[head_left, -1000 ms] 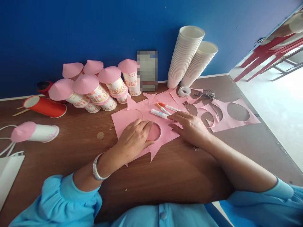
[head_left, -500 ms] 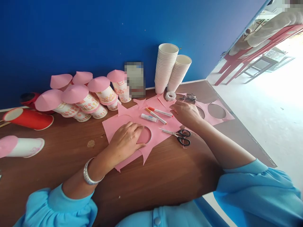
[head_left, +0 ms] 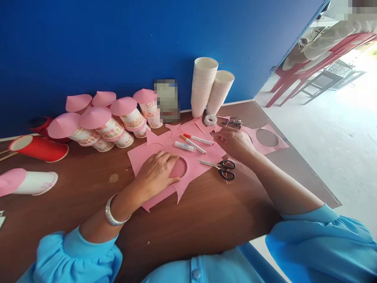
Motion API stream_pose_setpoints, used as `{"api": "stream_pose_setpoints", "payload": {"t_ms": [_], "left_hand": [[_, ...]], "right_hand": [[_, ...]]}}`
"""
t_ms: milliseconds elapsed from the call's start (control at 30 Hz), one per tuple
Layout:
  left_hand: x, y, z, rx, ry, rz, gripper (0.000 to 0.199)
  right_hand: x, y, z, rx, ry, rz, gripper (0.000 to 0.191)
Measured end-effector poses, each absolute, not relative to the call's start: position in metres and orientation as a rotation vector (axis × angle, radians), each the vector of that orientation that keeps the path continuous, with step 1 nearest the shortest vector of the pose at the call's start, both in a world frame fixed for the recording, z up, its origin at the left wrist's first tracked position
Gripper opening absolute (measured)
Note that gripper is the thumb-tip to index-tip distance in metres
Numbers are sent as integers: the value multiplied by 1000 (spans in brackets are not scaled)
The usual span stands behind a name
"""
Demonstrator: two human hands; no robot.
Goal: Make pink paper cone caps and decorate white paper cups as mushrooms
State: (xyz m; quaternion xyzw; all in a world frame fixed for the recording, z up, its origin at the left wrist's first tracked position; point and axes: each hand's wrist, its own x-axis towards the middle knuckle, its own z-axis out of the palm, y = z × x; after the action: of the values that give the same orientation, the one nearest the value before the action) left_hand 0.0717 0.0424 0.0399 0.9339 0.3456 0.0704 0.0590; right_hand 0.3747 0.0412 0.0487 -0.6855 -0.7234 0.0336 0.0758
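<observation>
My left hand [head_left: 156,173] is closed on the left side of a thin round ring [head_left: 186,167], which lies flat on a large sheet of pink paper [head_left: 138,155]. My right hand [head_left: 235,143] hovers over the paper scraps at the right, fingers curled in; whatever they may hold is hidden. Between the hands lie a glue stick [head_left: 184,146], an orange marker [head_left: 193,144] and a red marker [head_left: 198,139]. Scissors [head_left: 219,168] with black handles rest partly on the paper, blades pointing left. A tape roll [head_left: 210,120] sits just beyond my right hand.
Decorated paper cups [head_left: 101,127] with pink cone tops stand stacked at the back left, near a red cup [head_left: 39,148]. Tall stacks of white cups [head_left: 204,86] lean by the blue wall. A pink scrap with round holes [head_left: 282,142] lies near the table's right edge.
My right hand has shifted slightly to the right, away from the markers. My left hand stays on the ring. The whole view has moved a little.
</observation>
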Motion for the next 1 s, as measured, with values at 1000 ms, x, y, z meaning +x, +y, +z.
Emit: {"api": "stream_pose_setpoints", "payload": {"t_ms": [1000], "left_hand": [[69,42,43,2713,1017,246,56]], "right_hand": [[348,39,20,-1210,-1014,1117,33]]}}
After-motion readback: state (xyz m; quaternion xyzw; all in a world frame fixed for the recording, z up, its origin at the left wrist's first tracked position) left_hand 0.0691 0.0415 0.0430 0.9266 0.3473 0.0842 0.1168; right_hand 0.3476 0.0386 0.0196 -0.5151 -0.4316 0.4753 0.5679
